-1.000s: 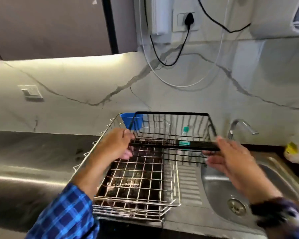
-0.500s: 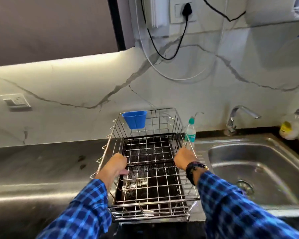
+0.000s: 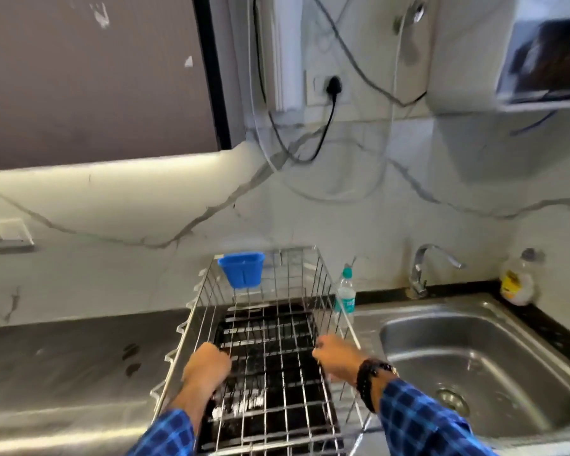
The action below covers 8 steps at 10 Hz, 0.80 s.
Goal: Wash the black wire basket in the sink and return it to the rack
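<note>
Black wire basket (image 3: 267,353) sits inside the rack (image 3: 323,291). My left hand (image 3: 208,363) and right hand (image 3: 334,355) clench its sides. Looks nearly done; only letting go remains.

I stand in a home kitchen: steel sink (image 3: 474,373) with tap (image 3: 423,268), wire dish rack (image 3: 310,278) on the bench (image 3: 63,363), marble backsplash (image 3: 129,205).
</note>
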Each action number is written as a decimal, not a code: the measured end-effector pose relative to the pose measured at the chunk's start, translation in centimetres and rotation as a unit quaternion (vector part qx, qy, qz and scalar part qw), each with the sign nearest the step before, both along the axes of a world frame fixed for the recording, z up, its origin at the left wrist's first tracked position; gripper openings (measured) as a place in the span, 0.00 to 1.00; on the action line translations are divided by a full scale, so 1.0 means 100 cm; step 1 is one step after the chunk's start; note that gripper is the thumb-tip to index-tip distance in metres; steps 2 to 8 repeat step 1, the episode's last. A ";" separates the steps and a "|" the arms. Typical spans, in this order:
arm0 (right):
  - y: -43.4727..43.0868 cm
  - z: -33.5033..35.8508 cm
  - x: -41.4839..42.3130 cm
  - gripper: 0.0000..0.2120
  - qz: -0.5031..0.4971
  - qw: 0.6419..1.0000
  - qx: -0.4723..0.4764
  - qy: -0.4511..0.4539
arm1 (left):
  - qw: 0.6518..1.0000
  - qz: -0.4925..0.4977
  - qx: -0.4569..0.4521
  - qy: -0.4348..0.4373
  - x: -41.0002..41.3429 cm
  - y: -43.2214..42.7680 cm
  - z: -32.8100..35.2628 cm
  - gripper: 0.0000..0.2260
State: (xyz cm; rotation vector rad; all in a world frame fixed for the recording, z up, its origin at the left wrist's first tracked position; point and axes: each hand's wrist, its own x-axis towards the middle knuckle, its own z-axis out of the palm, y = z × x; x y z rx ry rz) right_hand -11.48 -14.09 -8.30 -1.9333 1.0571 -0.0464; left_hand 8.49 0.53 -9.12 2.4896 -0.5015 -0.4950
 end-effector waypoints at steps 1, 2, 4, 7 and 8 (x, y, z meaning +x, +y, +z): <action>-0.006 0.038 -0.027 0.10 0.015 0.995 -0.047 -0.091 | 0.995 -0.028 -0.050 -0.076 -0.031 -0.006 0.039 0.21; -0.006 0.038 -0.027 0.10 0.015 0.995 -0.047 -0.091 | 0.995 -0.028 -0.050 -0.076 -0.031 -0.006 0.039 0.21; -0.006 0.038 -0.027 0.10 0.015 0.995 -0.047 -0.091 | 0.995 -0.028 -0.050 -0.076 -0.031 -0.006 0.039 0.21; -0.006 0.038 -0.027 0.10 0.015 0.995 -0.047 -0.091 | 0.995 -0.028 -0.050 -0.076 -0.031 -0.006 0.039 0.21; -0.006 0.038 -0.027 0.10 0.015 0.995 -0.047 -0.091 | 0.995 -0.028 -0.050 -0.076 -0.031 -0.006 0.039 0.21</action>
